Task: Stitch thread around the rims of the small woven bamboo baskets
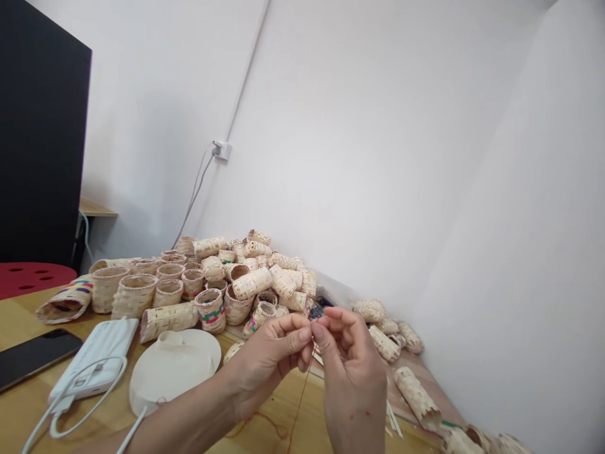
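My left hand [265,362] and my right hand [354,378] meet fingertip to fingertip above the table. Thumb and forefinger are pinched together on each. A thin reddish thread [300,398] runs down from the pinched fingertips, and its loose loops lie on the wood below. Whether a needle is between the fingers is too small to tell. Just behind my hands rises a heap of small woven baskets [253,282], pale with some coloured bands. A round off-white disc [163,372] lies left of my left forearm.
A white power bank [97,359] with a cable and a black phone [35,358] lie on the wooden table [262,435] at left. More baskets [416,394] lie along the wall at right. A red perforated stool [35,277] stands beyond the left edge.
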A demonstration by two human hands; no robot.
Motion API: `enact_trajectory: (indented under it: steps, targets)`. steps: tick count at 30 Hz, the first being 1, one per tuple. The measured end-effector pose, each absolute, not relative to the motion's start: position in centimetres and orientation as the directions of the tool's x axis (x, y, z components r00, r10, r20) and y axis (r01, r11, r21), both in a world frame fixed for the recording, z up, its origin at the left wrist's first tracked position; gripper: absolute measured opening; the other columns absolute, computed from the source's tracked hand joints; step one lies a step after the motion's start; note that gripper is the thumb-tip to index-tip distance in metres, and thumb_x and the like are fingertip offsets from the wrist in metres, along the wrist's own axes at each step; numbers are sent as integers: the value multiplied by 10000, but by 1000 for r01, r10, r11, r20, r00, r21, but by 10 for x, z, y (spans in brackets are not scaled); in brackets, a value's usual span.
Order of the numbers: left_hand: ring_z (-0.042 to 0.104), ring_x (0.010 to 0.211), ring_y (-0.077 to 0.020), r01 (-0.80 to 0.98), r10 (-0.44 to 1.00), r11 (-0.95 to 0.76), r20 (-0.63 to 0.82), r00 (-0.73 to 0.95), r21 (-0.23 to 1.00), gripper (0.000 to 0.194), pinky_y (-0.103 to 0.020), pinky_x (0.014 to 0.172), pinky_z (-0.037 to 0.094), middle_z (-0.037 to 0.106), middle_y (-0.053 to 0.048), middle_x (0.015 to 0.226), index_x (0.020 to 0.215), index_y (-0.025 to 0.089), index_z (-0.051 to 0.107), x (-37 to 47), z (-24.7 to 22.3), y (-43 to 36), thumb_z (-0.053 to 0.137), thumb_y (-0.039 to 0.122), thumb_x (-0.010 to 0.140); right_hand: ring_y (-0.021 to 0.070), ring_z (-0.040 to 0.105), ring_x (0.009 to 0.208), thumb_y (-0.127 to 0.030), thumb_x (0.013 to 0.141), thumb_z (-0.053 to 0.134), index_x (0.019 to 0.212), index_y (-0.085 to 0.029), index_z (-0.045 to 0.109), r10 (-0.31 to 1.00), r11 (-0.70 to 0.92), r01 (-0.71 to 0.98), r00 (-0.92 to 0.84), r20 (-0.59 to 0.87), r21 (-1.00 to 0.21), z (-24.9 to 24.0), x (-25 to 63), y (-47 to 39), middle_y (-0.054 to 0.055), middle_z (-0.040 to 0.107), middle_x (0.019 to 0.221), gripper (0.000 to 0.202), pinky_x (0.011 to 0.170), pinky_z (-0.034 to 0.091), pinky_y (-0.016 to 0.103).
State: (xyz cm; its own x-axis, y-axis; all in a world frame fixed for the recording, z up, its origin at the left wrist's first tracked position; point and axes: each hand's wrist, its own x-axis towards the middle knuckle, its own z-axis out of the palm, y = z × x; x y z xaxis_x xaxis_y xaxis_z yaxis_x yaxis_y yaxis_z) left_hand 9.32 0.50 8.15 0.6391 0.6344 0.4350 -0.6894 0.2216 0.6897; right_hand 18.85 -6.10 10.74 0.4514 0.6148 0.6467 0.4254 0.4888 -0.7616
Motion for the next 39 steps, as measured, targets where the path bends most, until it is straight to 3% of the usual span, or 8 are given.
enact_trajectory:
  steps: [13, 18, 21, 24, 39]
  targets:
    - [470, 523, -76, -636, 643, 166, 406, 649, 753, 305, -173, 532, 354, 567, 7, 559, 731, 130, 587, 91, 86, 5, 789, 358, 711, 163, 636, 661, -321, 781, 642, 994, -188, 592, 628, 555, 351, 417, 657, -754, 110, 188, -60, 21, 664, 756, 257, 568, 526, 253]
    - [504, 608, -116, -494, 749, -257, 495, 441, 830, 321, -212, 595, 395, 603, -5, 658, 772, 140, 625, 82, 97, 10, 767, 417, 693, 164, 641, 719, -330, 813, 601, 1080, -212, 572, 619, 482, 466, 418, 665, -742, 115, 186, -67, 4, 663, 764, 294, 591, 514, 238]
    - [553, 686, -154, -332, 720, -553, 639, 270, 764, 156, -236, 642, 414, 648, -23, 716, 789, 161, 687, 74, 104, 8, 706, 313, 757, 157, 641, 714, -299, 813, 588, 1088, -225, 583, 570, 442, 587, 400, 718, -678, 118, 183, -71, -10, 662, 753, 285, 605, 499, 230]
    - [599, 724, -174, -229, 624, -713, 748, 226, 663, 100, -245, 670, 426, 689, -37, 762, 803, 182, 725, 71, 107, 3, 643, 238, 809, 157, 647, 705, -269, 816, 571, 1103, -227, 583, 549, 423, 647, 375, 747, -635, 119, 181, -72, -13, 662, 744, 290, 616, 492, 234]
    - [615, 683, -164, -124, 596, -765, 768, 235, 632, 115, -220, 644, 432, 696, -27, 734, 749, 179, 713, 67, 111, -2, 620, 197, 815, 160, 627, 673, -255, 829, 553, 1146, -236, 587, 555, 394, 724, 303, 775, -566, 116, 181, -71, -12, 673, 741, 319, 644, 474, 259]
